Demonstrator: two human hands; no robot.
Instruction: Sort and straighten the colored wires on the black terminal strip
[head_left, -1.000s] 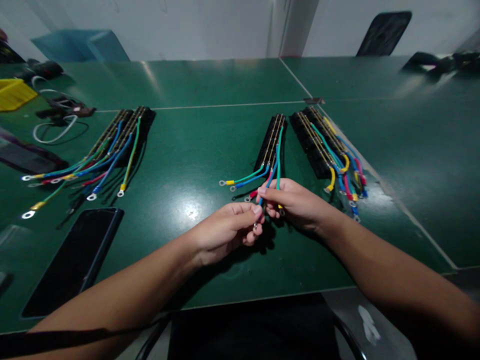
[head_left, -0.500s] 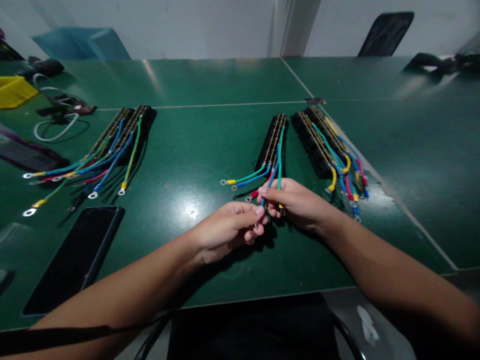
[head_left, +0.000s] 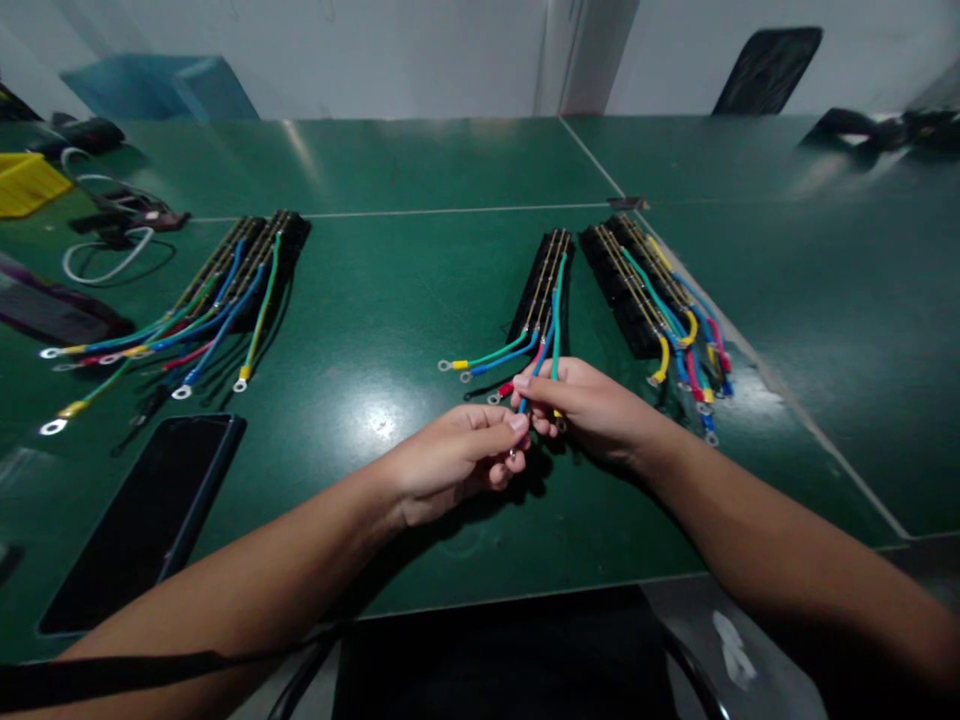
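Note:
A black terminal block (head_left: 541, 285) with brass-coloured strips lies at mid-table, its green, blue and red wires running toward me. Between finger and thumb, my left hand (head_left: 465, 455) pinches the end of a blue wire (head_left: 541, 352). Higher up on that same wire, my right hand (head_left: 581, 400) is closed around it. A green wire (head_left: 556, 330) passes behind the right fingers. Left of my hands, a green wire with a yellow-sleeved ring terminal (head_left: 454, 365) and a blue-sleeved one (head_left: 472, 375) lie loose. The end of the held wire is mostly hidden by my left fingers.
Wired terminal blocks lie to the right (head_left: 626, 285) and to the left (head_left: 259, 260). A phone (head_left: 142, 520) rests at the near left. Behind it are a white cable (head_left: 105, 275) and a yellow bin (head_left: 30, 183). The green table (head_left: 420, 290) ends just before my lap.
Both hands keep their grip on the blue wire with almost no movement. The whole view has shifted very slightly.

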